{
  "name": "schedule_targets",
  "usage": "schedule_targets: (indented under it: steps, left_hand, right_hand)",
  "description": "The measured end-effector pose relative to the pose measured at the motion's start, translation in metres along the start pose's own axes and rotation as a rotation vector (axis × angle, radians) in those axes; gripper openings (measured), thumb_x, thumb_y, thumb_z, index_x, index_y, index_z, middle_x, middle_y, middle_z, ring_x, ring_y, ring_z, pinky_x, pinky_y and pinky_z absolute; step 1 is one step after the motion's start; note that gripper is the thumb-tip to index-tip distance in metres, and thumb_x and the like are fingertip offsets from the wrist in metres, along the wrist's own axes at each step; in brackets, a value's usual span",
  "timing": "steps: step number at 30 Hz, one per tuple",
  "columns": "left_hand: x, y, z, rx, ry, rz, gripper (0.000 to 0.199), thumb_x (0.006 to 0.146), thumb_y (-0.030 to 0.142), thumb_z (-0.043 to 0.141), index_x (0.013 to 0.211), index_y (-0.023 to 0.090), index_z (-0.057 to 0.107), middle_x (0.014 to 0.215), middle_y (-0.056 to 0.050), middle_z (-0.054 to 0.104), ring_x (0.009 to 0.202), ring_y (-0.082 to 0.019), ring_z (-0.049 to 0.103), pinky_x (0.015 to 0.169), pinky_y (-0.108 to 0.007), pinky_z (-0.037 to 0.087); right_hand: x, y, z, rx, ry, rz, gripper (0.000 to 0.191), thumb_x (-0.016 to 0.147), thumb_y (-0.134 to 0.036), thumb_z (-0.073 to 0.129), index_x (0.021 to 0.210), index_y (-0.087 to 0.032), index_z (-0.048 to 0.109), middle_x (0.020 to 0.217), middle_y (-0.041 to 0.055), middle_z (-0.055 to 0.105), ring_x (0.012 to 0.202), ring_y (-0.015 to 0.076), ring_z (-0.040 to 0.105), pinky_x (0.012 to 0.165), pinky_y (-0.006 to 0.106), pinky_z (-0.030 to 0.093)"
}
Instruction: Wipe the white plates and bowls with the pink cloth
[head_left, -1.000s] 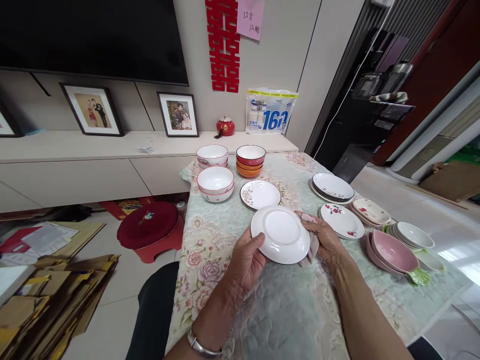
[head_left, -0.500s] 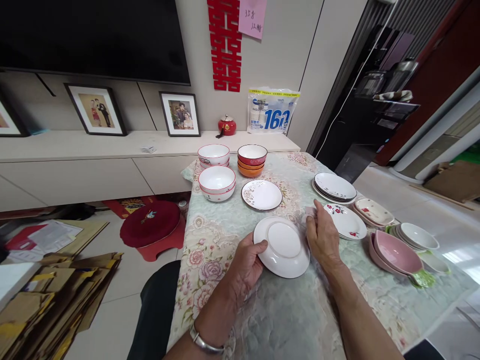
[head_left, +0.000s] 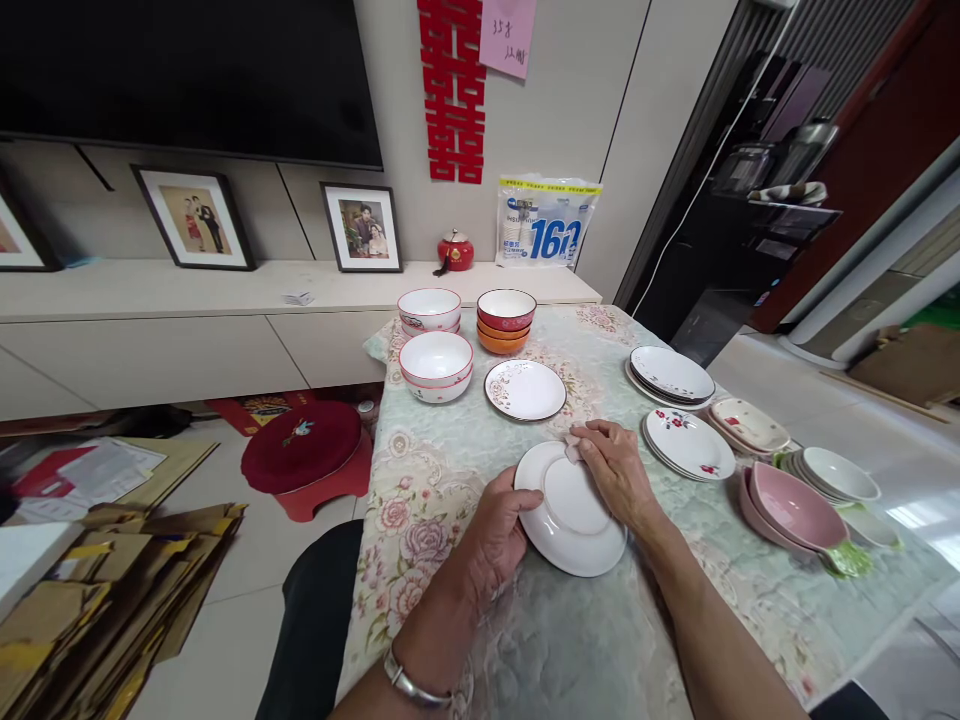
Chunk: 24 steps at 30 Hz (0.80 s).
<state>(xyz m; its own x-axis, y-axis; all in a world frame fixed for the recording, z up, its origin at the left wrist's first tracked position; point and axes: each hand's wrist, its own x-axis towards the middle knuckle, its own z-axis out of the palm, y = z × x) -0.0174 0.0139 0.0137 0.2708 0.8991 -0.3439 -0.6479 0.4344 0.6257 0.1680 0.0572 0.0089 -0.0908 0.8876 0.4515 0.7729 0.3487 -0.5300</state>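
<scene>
A white plate [head_left: 571,540] is held underside up above the table, its raised foot ring facing me. My left hand [head_left: 499,530] grips the plate's left edge, thumb lying on the underside. With bent fingers, my right hand [head_left: 615,470] presses a small pale cloth or tissue [head_left: 574,450] against the plate's upper right part. Just beyond lies a patterned plate with a dark rim [head_left: 525,390]. On the right, a stack of flower-printed plates [head_left: 690,443] is nearest to my right hand.
Stacked red-rimmed bowls [head_left: 436,360] and red and orange bowls [head_left: 506,310] stand at the back left of the table. Along the right are black-rimmed plates [head_left: 672,373], pink bowls [head_left: 799,505] and small white bowls [head_left: 840,472]. A red stool [head_left: 304,450] is left of the table.
My right hand has moved left from beside the plate onto its underside, bringing the pale cloth or tissue against it. The plate has shifted slightly toward me.
</scene>
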Motion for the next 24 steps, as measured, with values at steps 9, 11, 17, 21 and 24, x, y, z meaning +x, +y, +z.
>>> schedule_targets:
  steps: [9, 11, 17, 21, 24]
  left_hand:
    - [-0.002, 0.002, 0.003, -0.038, -0.008, -0.012, 0.054, 0.046, 0.001, 0.055, 0.097, 0.011, 0.066, 0.079, -0.006, 0.070, 0.073, -0.020, 0.060, 0.069, -0.030, 0.041]
    - [-0.001, 0.000, 0.002, -0.043, -0.020, -0.007, 0.050, 0.046, 0.001, 0.055, 0.094, 0.012, 0.066, 0.077, -0.005, 0.069, 0.073, -0.020, 0.060, 0.069, -0.029, 0.041]
    - [-0.001, -0.004, 0.002, -0.076, -0.094, 0.015, 0.039, 0.046, -0.001, 0.055, 0.081, 0.013, 0.064, 0.071, -0.002, 0.065, 0.066, -0.015, 0.057, 0.067, -0.027, 0.041]
    - [0.000, -0.006, 0.002, -0.041, -0.115, 0.034, 0.041, 0.047, -0.002, 0.055, 0.084, 0.013, 0.065, 0.075, -0.002, 0.066, 0.068, -0.015, 0.058, 0.067, -0.026, 0.041]
    - [0.000, -0.006, 0.001, -0.009, -0.071, 0.008, 0.045, 0.048, 0.000, 0.055, 0.089, 0.014, 0.066, 0.076, -0.003, 0.067, 0.071, -0.017, 0.059, 0.067, -0.027, 0.041]
  right_hand:
    - [0.002, -0.012, 0.013, -0.084, -0.082, 0.012, 0.031, 0.090, -0.025, 0.045, 0.112, -0.017, 0.065, 0.097, 0.0108, 0.062, 0.097, 0.0259, 0.052, 0.087, 0.041, 0.042]
    - [0.003, -0.026, 0.015, -0.050, -0.086, -0.047, 0.028, 0.088, -0.022, 0.048, 0.110, -0.018, 0.063, 0.100, 0.0107, 0.063, 0.098, 0.0260, 0.052, 0.087, 0.041, 0.042]
    - [-0.003, -0.064, 0.014, 0.027, -0.324, -0.297, 0.022, 0.089, -0.015, 0.046, 0.097, -0.020, 0.066, 0.094, 0.0070, 0.064, 0.092, 0.0221, 0.052, 0.083, 0.036, 0.042]
    - [0.000, -0.063, 0.011, 0.009, -0.364, -0.268, 0.019, 0.088, -0.017, 0.051, 0.091, -0.023, 0.069, 0.092, 0.0037, 0.065, 0.090, 0.0200, 0.052, 0.083, 0.034, 0.040]
    - [0.006, -0.046, 0.009, -0.047, -0.275, -0.098, 0.018, 0.086, -0.021, 0.053, 0.091, -0.024, 0.071, 0.090, 0.0038, 0.065, 0.091, 0.0209, 0.053, 0.080, 0.033, 0.040]
